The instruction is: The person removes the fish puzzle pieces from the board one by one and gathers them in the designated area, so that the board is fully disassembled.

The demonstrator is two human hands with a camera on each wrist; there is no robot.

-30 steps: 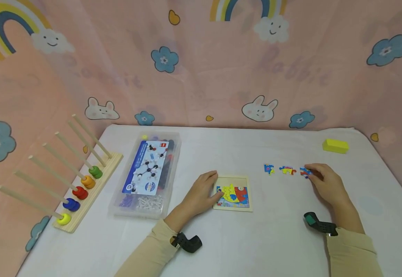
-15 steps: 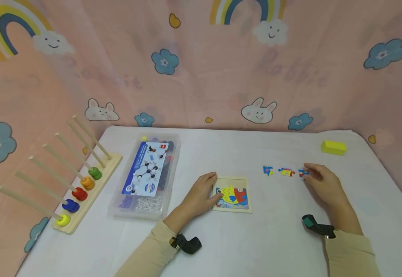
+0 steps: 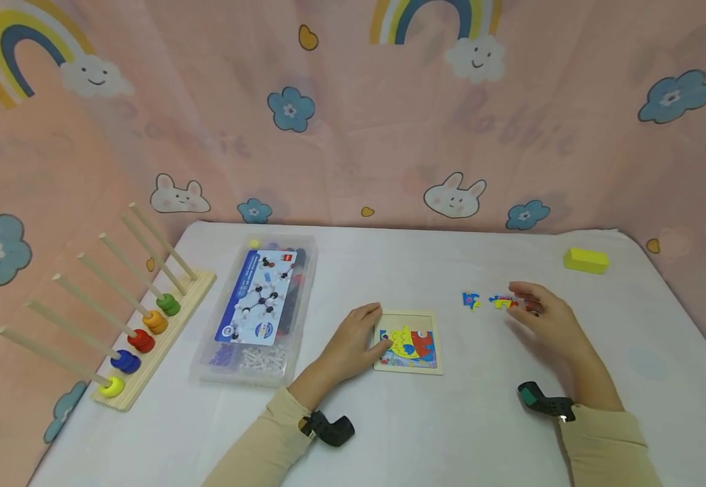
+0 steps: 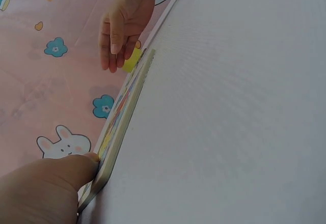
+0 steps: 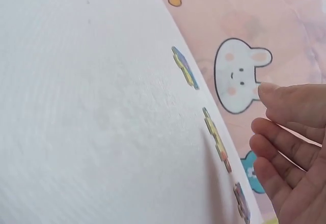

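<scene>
While the right hand hangs over the right end of a row of 3 loose puzzle pieces, its fingers are gently bent with the thumb apart, gripping nothing; the piece nearest the palm is mostly hidden in the head view. The row lies on the white tabletop, to the right of the shallow puzzle tray. These pieces look light, thin and stiff, probably wood or board, hard to break but awkward to lift off a flat surface. A thumb-and-fingertip pinch on opposite edges should serve, clear of the slim tabs.

Low in the tray's recess, fitted pieces form a yellow, red and blue picture; the upper part shows bare wood. The left hand rests at its left side, fingers extended, thumb laid over the edge. Unsteadied, so light a tray would probably slide.

Farther left, a clear plastic box holds purple bits, small white parts and dark pieces. Past it stands a peg rack, coloured rings on 5 of its 7 pegs. A yellow block sits at the table's far right.
</scene>
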